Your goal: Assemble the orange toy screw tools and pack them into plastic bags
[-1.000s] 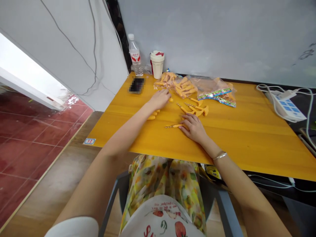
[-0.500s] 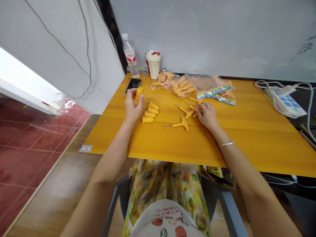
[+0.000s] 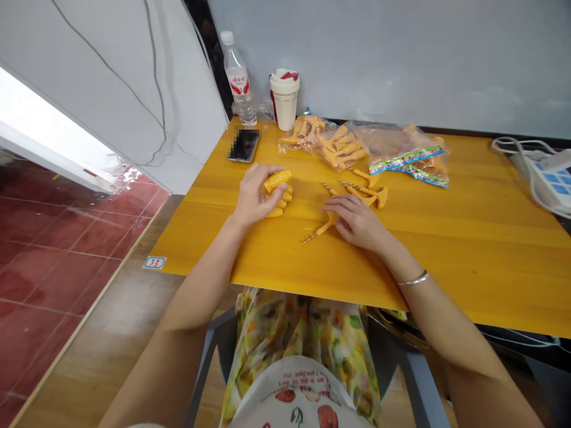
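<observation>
Since the prior frame, the left hand (image 3: 256, 196) has closed on an orange ribbed plug (image 3: 277, 181), gripped at the fingertips, long axis toward 2 o'clock, with more plugs (image 3: 274, 212) beneath. The right hand (image 3: 357, 221), half open, rests over a T-handled screw (image 3: 317, 232), its shaft pointing toward 8 o'clock.

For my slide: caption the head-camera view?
Left hand holds a ribbed orange sleeve; right hand covers a spiral-shanked T-handle on a yellow table.

Glossy wood-veneer tabletop (image 3: 450, 249); ribbed, slightly shiny yellow plastic sleeve (image 3: 277, 181); twisted metal shaft (image 3: 316, 233); thin, glossy clear plastic bag (image 3: 388, 142).
</observation>
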The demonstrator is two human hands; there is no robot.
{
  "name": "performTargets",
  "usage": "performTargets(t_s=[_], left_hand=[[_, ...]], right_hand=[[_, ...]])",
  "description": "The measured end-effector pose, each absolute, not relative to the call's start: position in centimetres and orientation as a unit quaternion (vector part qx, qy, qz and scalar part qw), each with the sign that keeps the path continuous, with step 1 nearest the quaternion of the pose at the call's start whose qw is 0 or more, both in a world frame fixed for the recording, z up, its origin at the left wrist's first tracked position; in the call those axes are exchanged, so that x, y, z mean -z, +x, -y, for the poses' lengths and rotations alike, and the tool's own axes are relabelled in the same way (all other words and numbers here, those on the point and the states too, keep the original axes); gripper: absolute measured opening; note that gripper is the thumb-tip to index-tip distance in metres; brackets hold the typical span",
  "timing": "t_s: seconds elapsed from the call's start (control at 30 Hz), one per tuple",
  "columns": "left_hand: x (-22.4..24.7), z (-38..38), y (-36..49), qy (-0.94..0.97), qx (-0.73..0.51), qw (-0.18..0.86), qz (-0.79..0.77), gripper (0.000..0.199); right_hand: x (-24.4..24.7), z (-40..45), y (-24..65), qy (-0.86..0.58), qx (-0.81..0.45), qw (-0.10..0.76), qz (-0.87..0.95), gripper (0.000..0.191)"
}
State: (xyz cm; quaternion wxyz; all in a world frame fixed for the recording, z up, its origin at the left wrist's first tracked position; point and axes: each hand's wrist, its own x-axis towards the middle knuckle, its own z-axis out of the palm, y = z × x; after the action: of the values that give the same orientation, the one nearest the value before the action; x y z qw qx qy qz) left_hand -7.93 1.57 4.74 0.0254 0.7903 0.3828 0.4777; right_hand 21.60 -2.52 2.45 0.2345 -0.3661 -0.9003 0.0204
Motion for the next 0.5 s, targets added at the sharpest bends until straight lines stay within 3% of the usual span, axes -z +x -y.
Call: performTargets(t_s=[0.1,0.2,0.4,0.5], left_hand=[[-4.6,-1.3,-7.6,0.808,-0.448,0.039,-0.381,0.028],[-4.4,-1.2,-7.2,0.822,-0.428,0.052,-0.373,0.027],[-3.9,-1.2,-6.9,0.815,-0.434,0.106,-0.369,0.026],[-4.1,-1.2,-6.9,0.794,-0.460,0.161,-0.363,0.025]], right_hand=[[-1.7,3.4,21.3,-0.344,0.000,0.187,0.920,0.029],[-1.9,3.7,21.2,-0.346,0.014,0.193,0.918,0.021],[-5.8,1.6,19.6,-0.427,0.064,0.370,0.822,0.028],[-5.9,1.1,19.9,-0.459,0.099,0.379,0.797,0.028]])
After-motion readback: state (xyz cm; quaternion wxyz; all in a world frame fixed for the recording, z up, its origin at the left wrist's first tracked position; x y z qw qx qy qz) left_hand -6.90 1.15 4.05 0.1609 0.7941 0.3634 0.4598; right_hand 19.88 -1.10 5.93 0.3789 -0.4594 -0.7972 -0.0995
